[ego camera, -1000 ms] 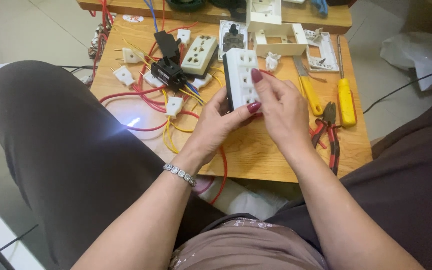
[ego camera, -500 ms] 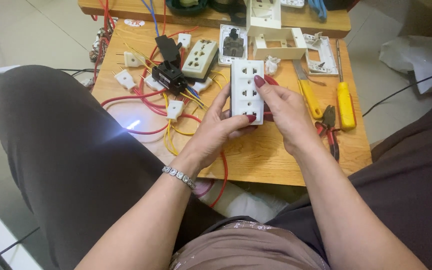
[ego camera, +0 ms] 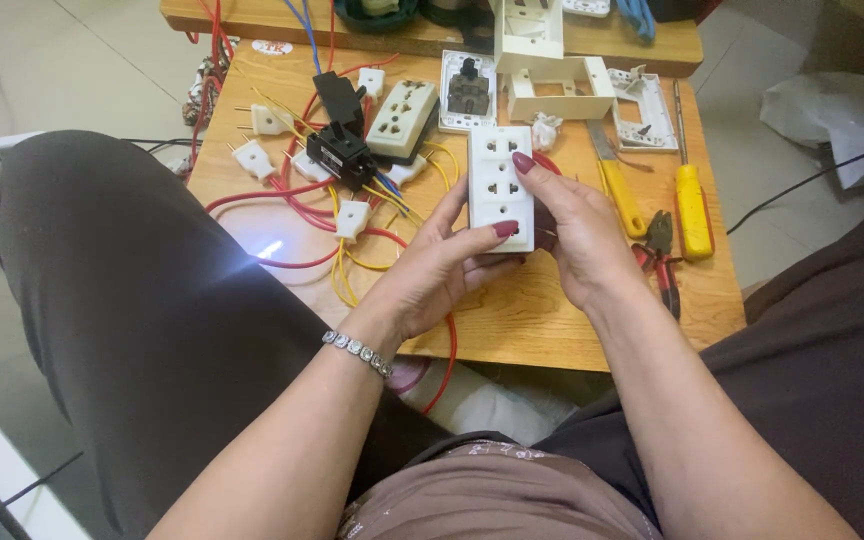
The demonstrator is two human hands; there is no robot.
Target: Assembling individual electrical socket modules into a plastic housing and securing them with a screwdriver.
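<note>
We hold the white socket plate [ego camera: 500, 187] upright above the middle of the desk [ego camera: 552, 330], face toward us, and seem to be inspecting it. Our left hand [ego camera: 442, 265] clamps its near-left edge, thumb on the lower corner. Our right hand [ego camera: 577, 235] closes on its right side, one finger across the face. Any wiring would call for turning the plate over and freeing one hand. The yellow screwdriver [ego camera: 692, 205] and red pliers [ego camera: 657, 255] lie just right; red wires [ego camera: 292, 195] sprawl left.
</note>
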